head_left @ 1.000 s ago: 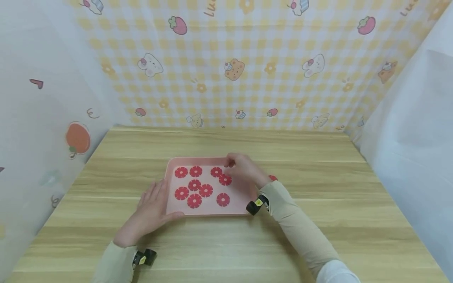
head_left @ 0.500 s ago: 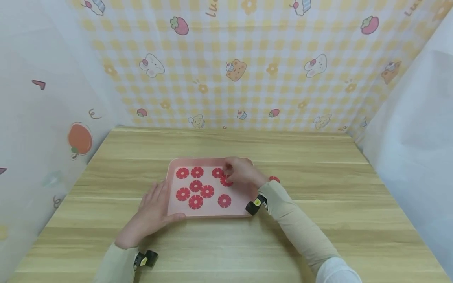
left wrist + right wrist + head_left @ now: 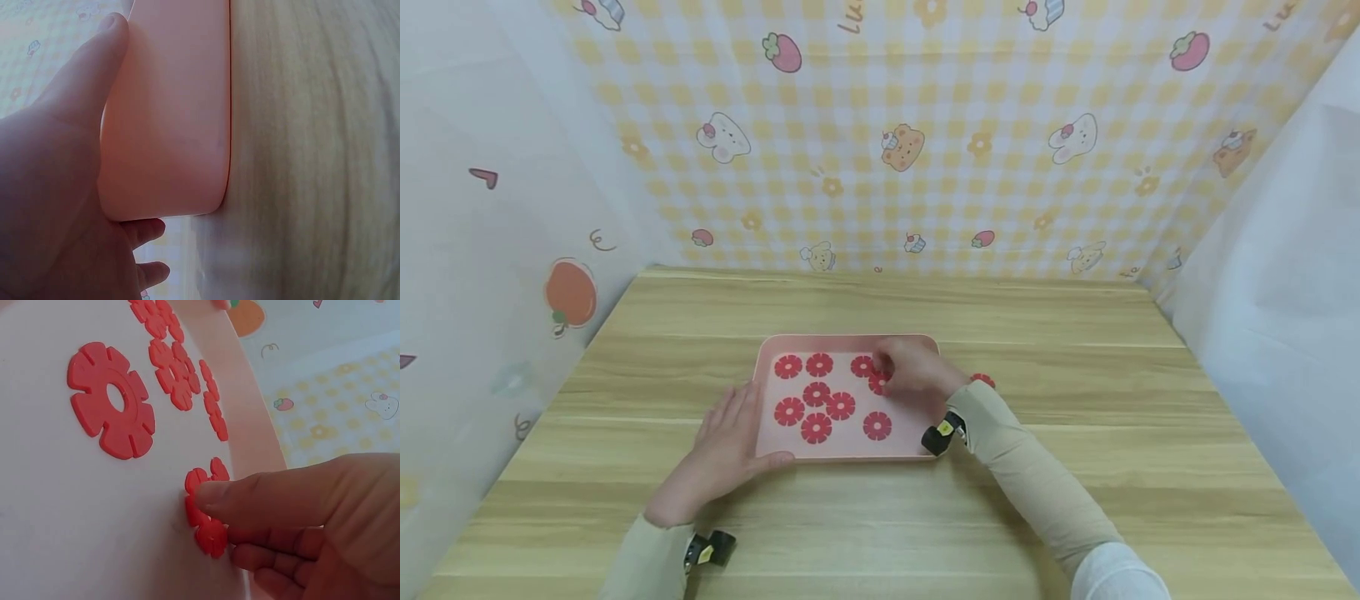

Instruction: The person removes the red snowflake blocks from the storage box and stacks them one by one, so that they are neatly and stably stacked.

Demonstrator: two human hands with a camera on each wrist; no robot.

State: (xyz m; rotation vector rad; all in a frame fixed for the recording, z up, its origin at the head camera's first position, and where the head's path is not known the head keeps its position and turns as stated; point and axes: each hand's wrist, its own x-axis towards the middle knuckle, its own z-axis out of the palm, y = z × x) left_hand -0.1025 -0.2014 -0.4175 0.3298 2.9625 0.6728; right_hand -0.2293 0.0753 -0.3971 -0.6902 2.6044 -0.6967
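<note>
Inside a shallow pink tray (image 3: 917,442) lie several red snowflake discs (image 3: 816,427), flat and notched round the edge. My right hand (image 3: 912,365) is over the tray's far right part. In the right wrist view its thumb lies on one red snowflake disc (image 3: 212,537), with the other fingers curled at the far side, pinching it; part of this disc is hidden. Another disc (image 3: 862,367) lies beside it. My left hand (image 3: 724,442) rests against the tray's left side, fingers straight and thumb along the near rim. In the left wrist view the tray's outer wall (image 3: 175,125) fills the middle.
One more red disc (image 3: 982,381) lies on the wooden table (image 3: 1060,350) right of the tray, partly hidden by the right forearm. A patterned yellow checked cloth (image 3: 955,192) hangs behind the table, with white sheets (image 3: 1285,250) at both sides.
My right hand has come down slightly onto the disc at the tray's far right. The left hand keeps its place at the tray. The head view has shifted a little.
</note>
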